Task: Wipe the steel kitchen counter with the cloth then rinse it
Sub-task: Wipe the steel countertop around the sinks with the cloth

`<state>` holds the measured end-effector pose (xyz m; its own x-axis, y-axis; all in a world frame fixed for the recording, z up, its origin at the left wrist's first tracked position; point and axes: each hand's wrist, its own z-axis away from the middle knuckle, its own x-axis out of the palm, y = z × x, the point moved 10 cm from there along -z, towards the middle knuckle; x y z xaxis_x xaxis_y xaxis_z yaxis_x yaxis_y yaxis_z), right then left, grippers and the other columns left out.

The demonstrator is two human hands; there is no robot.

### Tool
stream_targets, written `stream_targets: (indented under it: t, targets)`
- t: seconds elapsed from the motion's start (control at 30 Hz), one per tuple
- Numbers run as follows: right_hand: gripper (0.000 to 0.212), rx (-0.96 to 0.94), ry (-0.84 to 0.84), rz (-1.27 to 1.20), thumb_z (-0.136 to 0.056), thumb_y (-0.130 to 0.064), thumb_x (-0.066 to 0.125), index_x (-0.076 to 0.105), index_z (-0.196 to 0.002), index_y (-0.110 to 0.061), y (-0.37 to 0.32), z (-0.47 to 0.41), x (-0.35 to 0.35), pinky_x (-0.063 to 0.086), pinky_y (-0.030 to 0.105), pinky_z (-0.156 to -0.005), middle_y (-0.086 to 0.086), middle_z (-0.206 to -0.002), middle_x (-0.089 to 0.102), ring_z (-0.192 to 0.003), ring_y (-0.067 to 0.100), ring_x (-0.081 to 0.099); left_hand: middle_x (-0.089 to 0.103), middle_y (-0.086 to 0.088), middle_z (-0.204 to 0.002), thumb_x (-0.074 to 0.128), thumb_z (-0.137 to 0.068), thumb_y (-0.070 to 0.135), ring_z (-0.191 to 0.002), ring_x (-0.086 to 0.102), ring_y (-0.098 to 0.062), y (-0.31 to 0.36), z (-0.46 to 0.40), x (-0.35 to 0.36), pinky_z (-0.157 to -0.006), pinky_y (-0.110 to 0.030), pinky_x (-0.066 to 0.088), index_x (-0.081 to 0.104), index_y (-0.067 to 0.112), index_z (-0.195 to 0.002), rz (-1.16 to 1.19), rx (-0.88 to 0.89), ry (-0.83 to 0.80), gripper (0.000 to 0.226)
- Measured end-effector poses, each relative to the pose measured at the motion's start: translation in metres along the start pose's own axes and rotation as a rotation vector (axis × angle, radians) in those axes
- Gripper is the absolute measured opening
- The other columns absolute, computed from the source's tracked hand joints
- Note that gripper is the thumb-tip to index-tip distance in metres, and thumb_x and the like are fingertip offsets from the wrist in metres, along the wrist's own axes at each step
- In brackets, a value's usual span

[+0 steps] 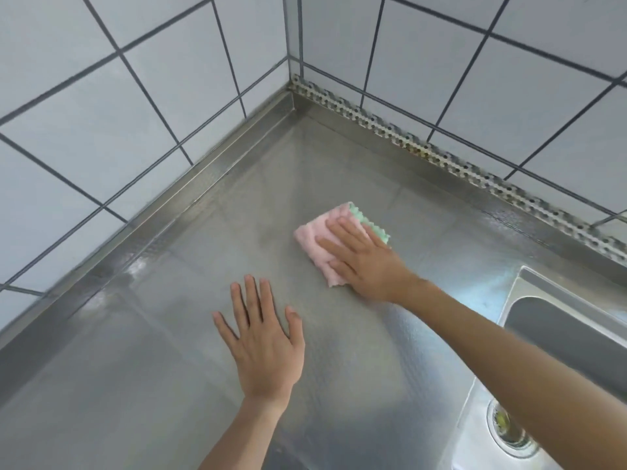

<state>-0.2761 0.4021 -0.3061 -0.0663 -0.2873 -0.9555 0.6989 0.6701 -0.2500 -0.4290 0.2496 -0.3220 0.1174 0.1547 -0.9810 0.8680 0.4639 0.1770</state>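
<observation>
The cloth (pixel 334 240), pink with a green scalloped edge, lies folded flat on the steel tabletop (pixel 169 334), out in the open stretch between the tiled corner and the sink (pixel 549 334). My right hand (pixel 363 256) presses down on it with straight, spread fingers, palm covering most of the fold, gripping nothing. My left hand (pixel 263 337) rests flat and wide on the bare steel nearer to me, well apart from the cloth, bracing my weight.

I judge the wiping is in hand and the rinse is yet to come. To do it well I should keep even pressure through the whole palm, work in overlapping strokes, and reach right into the raised rim along the tiled wall (pixel 101 96), where grime would collect. The sink sits just to my right for rinsing afterwards.
</observation>
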Motion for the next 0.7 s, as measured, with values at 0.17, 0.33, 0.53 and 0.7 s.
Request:
stream_targets:
  t: [0.17,0.33,0.53,0.7]
  targets:
    - [0.055,0.643,0.130,-0.108,-0.108,-0.048,0.019,0.024,-0.161,-0.034,0.145,0.069,-0.027,0.001,0.052,-0.127,0.002,-0.173,0.008,-0.159,0.021,-0.002,0.022,-0.006,-0.173,0.033,-0.102,0.045,-0.163,0.009,-0.025,0.000,0.001,0.000,-0.126,-0.066,0.010,0.035,0.014,-0.161,0.012,0.006,0.008,0.066]
    - [0.055,0.691,0.055,-0.143,-0.111,-0.044,0.017,0.008,-0.164,-0.033,0.097,0.036,-0.007,-0.011,0.054,-0.126,0.005,-0.172,-0.008,-0.158,0.025,-0.015,0.024,-0.008,-0.173,0.032,-0.102,0.045,-0.162,0.011,-0.028,0.003,0.003,-0.003,-0.125,-0.068,0.010,0.035,0.012,-0.161,0.029,0.008,-0.018,0.067]
    - [0.052,0.126,0.084,-0.080,-0.110,-0.039,0.032,0.032,-0.160,-0.026,-0.063,0.096,0.031,0.004,0.054,-0.128,0.011,-0.171,0.015,-0.159,0.032,0.005,0.023,-0.010,-0.173,0.031,-0.101,0.045,-0.162,0.011,-0.030,0.003,0.002,-0.007,-0.125,-0.068,0.006,0.034,0.011,-0.161,0.081,-0.007,-0.053,0.069]
    - [0.053,0.136,-0.007,0.007,-0.109,-0.049,0.028,0.027,-0.161,-0.035,-0.009,0.203,0.037,0.003,0.043,-0.129,-0.002,-0.172,0.012,-0.159,0.018,-0.001,0.026,-0.010,-0.172,0.032,-0.097,0.045,-0.162,0.012,-0.031,0.001,0.003,-0.005,-0.125,-0.069,0.005,0.035,0.011,-0.159,0.126,-0.009,-0.041,0.070]
